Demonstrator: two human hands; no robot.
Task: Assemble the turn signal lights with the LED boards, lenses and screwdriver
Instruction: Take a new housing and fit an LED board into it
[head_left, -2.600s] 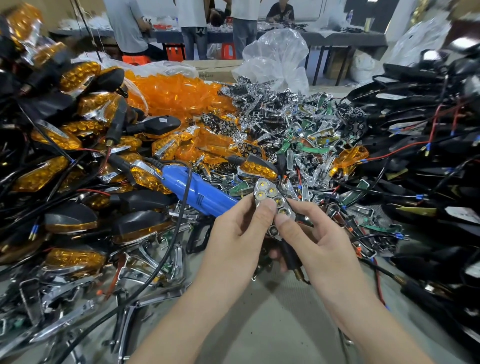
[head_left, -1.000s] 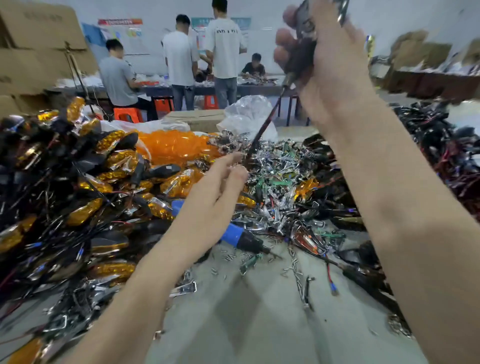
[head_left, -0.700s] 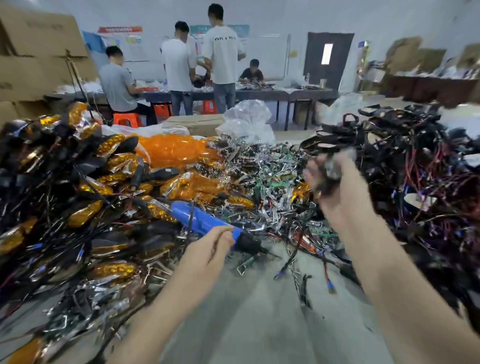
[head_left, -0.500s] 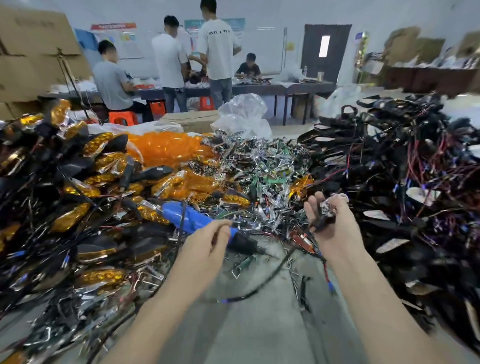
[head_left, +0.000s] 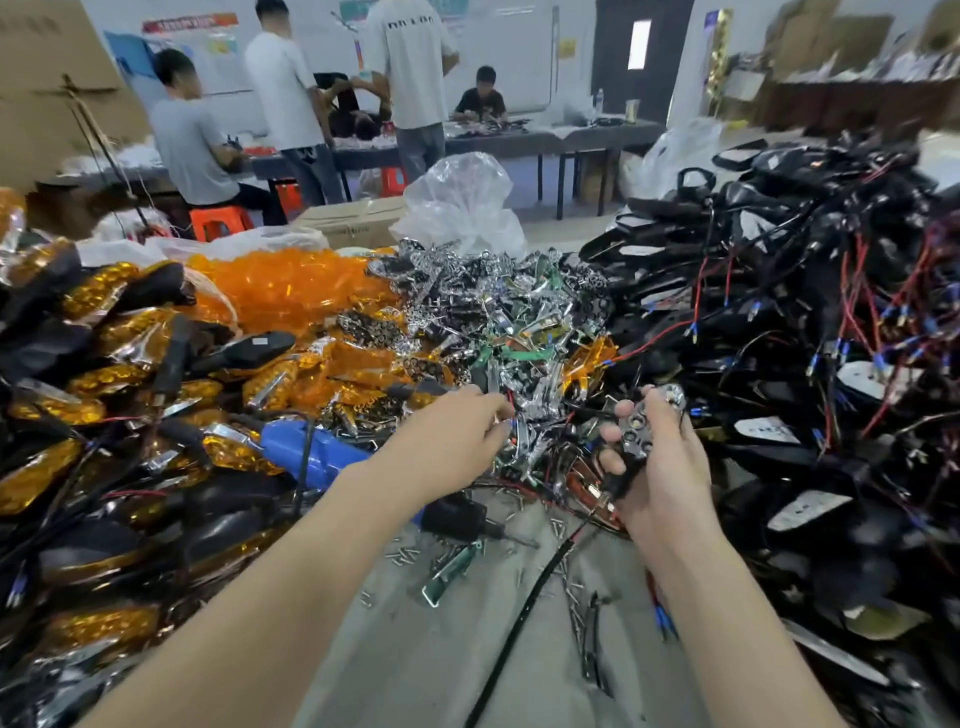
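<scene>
Two hands are engaged: a turn signal light is clasped in the right hand, while the half-closed left hand, contents untellable, risks snagging tangled wires.

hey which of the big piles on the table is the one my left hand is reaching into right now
The middle pile of shiny chrome reflectors and green boards. Your left hand is at its near edge; the amber lights and black wired housings lie off to either side.

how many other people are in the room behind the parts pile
4. One sits on an orange stool at far left, two stand with their backs turned, left of centre and centre, one sits behind the far table. Others may be hidden.
</scene>
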